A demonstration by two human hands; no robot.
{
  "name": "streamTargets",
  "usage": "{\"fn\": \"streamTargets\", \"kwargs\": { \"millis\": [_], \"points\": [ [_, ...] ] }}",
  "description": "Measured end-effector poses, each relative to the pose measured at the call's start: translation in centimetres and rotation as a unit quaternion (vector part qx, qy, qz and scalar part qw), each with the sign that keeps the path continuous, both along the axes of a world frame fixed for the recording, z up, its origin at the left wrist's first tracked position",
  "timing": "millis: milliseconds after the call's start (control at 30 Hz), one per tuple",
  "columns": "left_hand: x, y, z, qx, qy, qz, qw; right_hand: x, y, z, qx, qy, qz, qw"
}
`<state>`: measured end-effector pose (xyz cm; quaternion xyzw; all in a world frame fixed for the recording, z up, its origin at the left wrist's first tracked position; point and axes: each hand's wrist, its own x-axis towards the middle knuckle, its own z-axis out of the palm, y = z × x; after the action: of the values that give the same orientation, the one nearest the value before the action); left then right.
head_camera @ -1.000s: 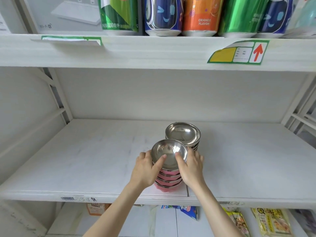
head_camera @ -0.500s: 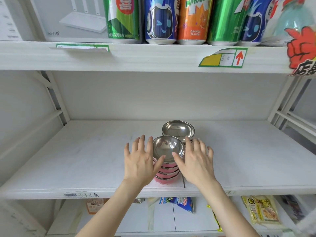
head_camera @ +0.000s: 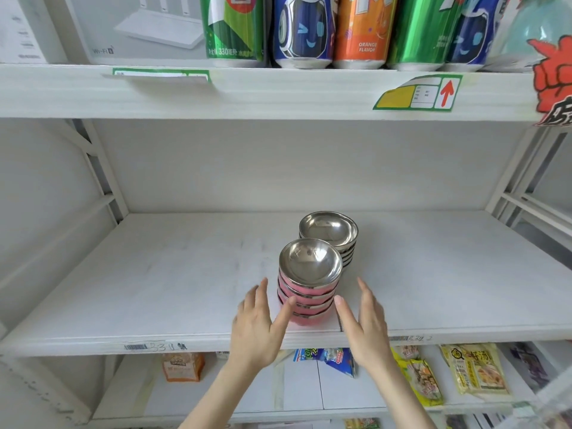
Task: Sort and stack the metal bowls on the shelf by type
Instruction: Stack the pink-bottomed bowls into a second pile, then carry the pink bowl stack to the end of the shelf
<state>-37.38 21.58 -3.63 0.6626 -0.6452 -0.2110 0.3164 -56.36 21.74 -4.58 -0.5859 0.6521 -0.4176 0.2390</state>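
A stack of several pink-sided metal bowls stands near the front edge of the white middle shelf. Right behind it stands a second stack of plain steel bowls. My left hand hovers just left of the pink stack's base, fingers spread, thumb close to the lowest bowls. My right hand is on the other side, palm turned inward, a small gap away. Neither hand holds anything.
Drink cans and a router box line the upper shelf, with price tags on its edge. Snack packets lie on the shelf below. White shelf uprights stand at both sides.
Both hands let go of the pink stack's top bowl, spread their fingers, then drew back and down toward the shelf's front edge. The two stacks stayed in place.
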Motion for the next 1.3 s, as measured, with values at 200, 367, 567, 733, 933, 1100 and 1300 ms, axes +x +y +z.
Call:
{"fn": "streamTargets", "kwargs": {
  "millis": [200,367,567,733,933,1100,1300],
  "points": [
    [-1.7,-3.2,-0.2,0.174,0.364,-0.002,0.915,0.9,-3.8,-2.3,0.122,-0.323,0.049,0.937],
    [-2.7,-5.3,-0.5,0.156,0.419,-0.026,0.894,1.7,-5.9,-2.1,0.118,-0.396,0.076,0.908],
    [-3.7,-5.3,-0.9,0.126,0.4,-0.054,0.906,0.9,-5.9,-1.9,0.099,-0.425,0.08,0.896],
    [-5.7,-4.7,0.4,0.101,0.382,-0.074,0.916,-1.4,-5.6,-1.0,0.09,-0.422,0.082,0.898],
    [-10.4,-3.5,1.9,0.085,0.393,-0.075,0.912,-6.1,-4.7,1.4,0.083,-0.398,0.117,0.906],
    [-16.2,-2.3,2.6,0.076,0.401,-0.084,0.909,-12.3,-3.4,3.6,0.065,-0.367,0.164,0.913],
    [-24.1,-1.5,4.0,0.077,0.416,-0.095,0.901,-20.5,-2.7,4.8,0.066,-0.369,0.17,0.911]
  ]
}}
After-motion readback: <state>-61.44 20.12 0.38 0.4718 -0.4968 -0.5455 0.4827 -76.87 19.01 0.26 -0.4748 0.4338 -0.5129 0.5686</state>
